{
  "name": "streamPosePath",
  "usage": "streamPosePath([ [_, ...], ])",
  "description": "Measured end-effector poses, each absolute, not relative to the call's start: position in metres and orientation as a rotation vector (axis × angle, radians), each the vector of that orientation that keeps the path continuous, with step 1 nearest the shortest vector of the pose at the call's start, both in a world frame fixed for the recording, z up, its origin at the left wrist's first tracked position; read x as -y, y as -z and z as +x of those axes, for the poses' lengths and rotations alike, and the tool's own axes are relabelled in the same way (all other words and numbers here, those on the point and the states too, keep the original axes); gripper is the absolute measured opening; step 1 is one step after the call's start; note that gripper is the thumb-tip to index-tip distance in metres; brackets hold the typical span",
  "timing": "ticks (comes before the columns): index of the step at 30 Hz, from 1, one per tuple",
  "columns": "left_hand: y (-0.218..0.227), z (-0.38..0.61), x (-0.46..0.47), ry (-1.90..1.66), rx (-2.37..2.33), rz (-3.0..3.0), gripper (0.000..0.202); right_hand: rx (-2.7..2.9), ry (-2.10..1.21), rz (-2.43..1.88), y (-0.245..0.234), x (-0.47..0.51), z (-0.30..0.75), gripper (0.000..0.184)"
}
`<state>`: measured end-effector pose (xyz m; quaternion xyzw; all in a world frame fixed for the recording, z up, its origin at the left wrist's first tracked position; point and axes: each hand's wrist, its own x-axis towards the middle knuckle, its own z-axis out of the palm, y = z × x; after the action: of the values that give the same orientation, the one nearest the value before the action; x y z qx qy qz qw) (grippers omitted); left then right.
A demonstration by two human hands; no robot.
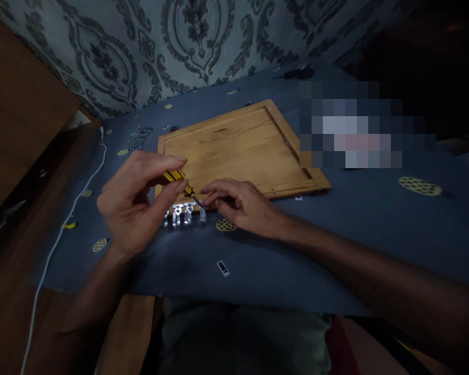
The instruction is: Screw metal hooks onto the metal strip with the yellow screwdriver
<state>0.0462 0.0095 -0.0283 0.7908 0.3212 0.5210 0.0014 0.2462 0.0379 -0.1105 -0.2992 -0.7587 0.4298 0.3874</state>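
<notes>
My left hand (140,203) is closed round the yellow and black handle of a screwdriver (188,188). The screwdriver slants down to the right, its tip at the front edge of a framed wooden panel (226,151) lying flat. Several shiny metal hooks (188,212) sit in a row along that edge, curving out over the cloth. My right hand (240,203) has its fingers bent together beside the screwdriver tip and the rightmost hook (202,214). What its fingertips pinch, if anything, is too small to make out.
A dark blue cloth (172,271) with printed patches covers the surface. Small metal pieces (143,136) lie behind the panel's left end. A dark tool (299,72) rests near the patterned wall. A white cable (80,192) runs down the left side. Part of the right is blurred out.
</notes>
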Motion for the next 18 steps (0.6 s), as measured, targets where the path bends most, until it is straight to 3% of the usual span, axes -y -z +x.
streamPosePath([
  [18, 0.0268, 0.0450, -0.0069, -1.536, -1.054, 2.500, 0.042, 1.928, -1.095, -0.751, 0.1096, -0.0372, 0.2465, 0.035],
])
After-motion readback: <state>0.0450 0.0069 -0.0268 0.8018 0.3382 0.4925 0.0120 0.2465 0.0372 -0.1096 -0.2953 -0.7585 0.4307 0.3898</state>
